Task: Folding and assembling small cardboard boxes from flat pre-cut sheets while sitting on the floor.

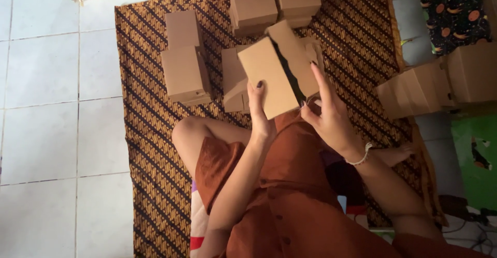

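Observation:
I hold a small brown cardboard box above my lap, tilted, with a dark gap along its top where the flap is not closed. My left hand grips its lower left side, thumb on the front face. My right hand is at the box's right side, index finger raised along the flap edge. A beaded bracelet is on my right wrist.
Folded cardboard boxes stand on the patterned brown mat: a stack at the left, two stacks at the back, one behind the held box. More boxes lie at the right. White floor tiles are on the left.

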